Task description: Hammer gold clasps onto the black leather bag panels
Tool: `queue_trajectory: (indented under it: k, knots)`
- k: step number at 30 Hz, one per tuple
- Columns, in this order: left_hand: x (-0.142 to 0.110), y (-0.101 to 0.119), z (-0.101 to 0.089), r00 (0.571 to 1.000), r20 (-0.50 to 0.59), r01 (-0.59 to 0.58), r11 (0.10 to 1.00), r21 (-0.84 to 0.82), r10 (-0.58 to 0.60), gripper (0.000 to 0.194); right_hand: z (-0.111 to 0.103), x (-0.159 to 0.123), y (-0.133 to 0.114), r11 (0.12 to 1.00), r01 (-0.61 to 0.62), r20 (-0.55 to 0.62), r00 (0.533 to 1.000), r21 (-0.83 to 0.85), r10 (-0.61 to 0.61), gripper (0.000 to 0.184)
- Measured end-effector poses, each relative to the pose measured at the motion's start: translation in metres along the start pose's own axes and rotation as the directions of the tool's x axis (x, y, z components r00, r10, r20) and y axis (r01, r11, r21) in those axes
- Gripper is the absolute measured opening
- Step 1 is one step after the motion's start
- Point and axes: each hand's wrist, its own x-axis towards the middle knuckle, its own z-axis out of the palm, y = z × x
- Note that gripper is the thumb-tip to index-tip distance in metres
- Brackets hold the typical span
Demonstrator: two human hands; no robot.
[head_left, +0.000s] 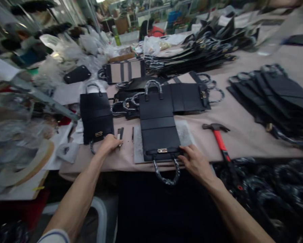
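A black handbag panel (158, 133) lies unfolded over a pale slab (138, 148) at the table's front edge. It has a gold clasp (162, 151) and plastic-wrapped handles at both ends. My right hand (195, 161) pinches its near right corner between thumb and fingers. My left hand (111, 143) is closed beside thin dark strips (120, 133), its fingertips at their lower end; what it grips, if anything, is too small to make out. Just left of that hand rests another black bag panel (97, 114) with a gold clasp. A slim dark tool (132, 134) lies between the two panels.
A claw hammer (219, 136) with a red handle lies at right, overhanging the table edge. Stacked black bag panels (280, 91) fill the far right. Further back are more panels (189, 96), a large pile (191, 57) and crumpled clear plastic (62, 47). A metal bar (45, 98) slants at left.
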Motion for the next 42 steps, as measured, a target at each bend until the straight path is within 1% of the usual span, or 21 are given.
queue_trajectory:
  k: [2, 4, 5, 6, 7, 8, 9, 10, 11, 12, 14, 16, 18, 20, 22, 24, 26, 31, 34, 36, 42]
  knots:
    - [0.004, -0.002, 0.0, 1.0, 0.021, 0.003, 0.995, -0.097, -0.001, 0.025, -0.003, 0.001, -0.003, 1.0, -0.028, 0.008, 1.0, -0.014, 0.028, 0.034]
    - [0.002, -0.004, -0.006, 0.999, 0.047, 0.0, 0.989, -0.148, 0.007, 0.022, -0.007, 0.0, -0.006, 0.998, -0.057, 0.02, 0.998, -0.03, 0.057, 0.034]
    - [0.0, -0.004, -0.01, 0.998, 0.058, 0.007, 0.976, -0.219, 0.006, 0.021, -0.009, 0.0, -0.007, 0.997, -0.067, 0.027, 0.997, -0.033, 0.068, 0.034]
    - [-0.004, -0.003, -0.013, 0.998, 0.064, 0.008, 0.944, -0.331, 0.014, 0.02, -0.01, -0.001, -0.008, 0.997, -0.074, 0.035, 0.997, -0.031, 0.075, 0.035]
    - [-0.01, 0.0, -0.015, 0.997, 0.061, -0.006, 0.883, -0.47, 0.039, 0.019, -0.011, -0.001, -0.009, 0.997, -0.077, 0.042, 0.996, -0.026, 0.078, 0.035]
    - [-0.017, 0.005, -0.014, 0.996, 0.047, -0.034, 0.789, -0.613, 0.08, 0.02, -0.012, -0.002, -0.01, 0.997, -0.079, 0.048, 0.996, -0.022, 0.08, 0.035]
    - [-0.027, 0.011, -0.011, 0.991, 0.02, -0.076, 0.671, -0.737, 0.133, 0.024, -0.013, -0.002, -0.011, 0.997, -0.081, 0.053, 0.995, -0.019, 0.082, 0.036]
    - [-0.038, 0.02, -0.004, 0.98, -0.018, -0.127, 0.557, -0.821, 0.197, 0.029, -0.013, -0.002, -0.011, 0.996, -0.085, 0.055, 0.995, -0.02, 0.086, 0.036]
    - [-0.051, 0.03, 0.006, 0.963, -0.056, -0.179, 0.474, -0.862, 0.262, 0.033, -0.014, -0.001, -0.011, 0.996, -0.09, 0.056, 0.994, -0.024, 0.091, 0.035]
    - [-0.065, 0.042, 0.019, 0.943, -0.088, -0.223, 0.413, -0.883, 0.32, 0.036, -0.013, -0.001, -0.011, 0.995, -0.096, 0.054, 0.994, -0.028, 0.097, 0.035]
    - [-0.092, 0.066, 0.051, 0.896, -0.15, -0.308, 0.34, -0.889, 0.418, 0.035, -0.013, -0.001, -0.01, 0.994, -0.105, 0.05, 0.993, -0.033, 0.107, 0.035]
    - [-0.113, 0.086, 0.085, 0.846, -0.173, -0.383, 0.35, -0.855, 0.504, 0.029, -0.012, -0.001, -0.009, 0.994, -0.101, 0.045, 0.994, -0.033, 0.102, 0.036]
    - [-0.126, 0.099, 0.114, 0.785, -0.149, -0.462, 0.408, -0.788, 0.601, 0.023, -0.012, -0.001, -0.009, 0.995, -0.091, 0.042, 0.995, -0.028, 0.092, 0.036]
    - [-0.131, 0.106, 0.133, 0.726, -0.125, -0.543, 0.451, -0.708, 0.676, 0.017, -0.012, -0.001, -0.008, 0.996, -0.088, 0.041, 0.995, -0.025, 0.089, 0.037]
    - [-0.131, 0.109, 0.143, 0.686, -0.124, -0.603, 0.464, -0.649, 0.717, 0.014, -0.012, -0.001, -0.008, 0.995, -0.093, 0.045, 0.995, -0.026, 0.094, 0.036]
    - [-0.131, 0.11, 0.148, 0.666, -0.141, -0.64, 0.463, -0.614, 0.733, 0.013, -0.013, -0.001, -0.008, 0.995, -0.098, 0.049, 0.994, -0.028, 0.099, 0.035]
    - [-0.13, 0.11, 0.15, 0.66, -0.167, -0.665, 0.466, -0.584, 0.732, 0.012, -0.014, -0.001, -0.009, 0.995, -0.099, 0.056, 0.993, -0.032, 0.101, 0.035]
    - [-0.131, 0.11, 0.153, 0.683, -0.188, -0.675, 0.511, -0.532, 0.706, 0.013, -0.017, -0.001, -0.008, 0.996, -0.09, 0.063, 0.994, -0.026, 0.092, 0.036]
    - [-0.13, 0.11, 0.154, 0.68, -0.185, -0.68, 0.516, -0.52, 0.71, 0.012, -0.017, -0.001, -0.007, 0.996, -0.087, 0.065, 0.994, -0.02, 0.088, 0.036]
    - [-0.13, 0.11, 0.155, 0.666, -0.187, -0.694, 0.509, -0.509, 0.722, 0.012, -0.018, -0.002, -0.007, 0.996, -0.086, 0.068, 0.994, -0.013, 0.086, 0.035]
    - [-0.13, 0.114, 0.159, 0.592, -0.211, -0.782, 0.49, -0.385, 0.778, 0.012, -0.016, -0.003, -0.006, 0.996, -0.091, 0.058, 0.994, 0.013, 0.09, 0.038]
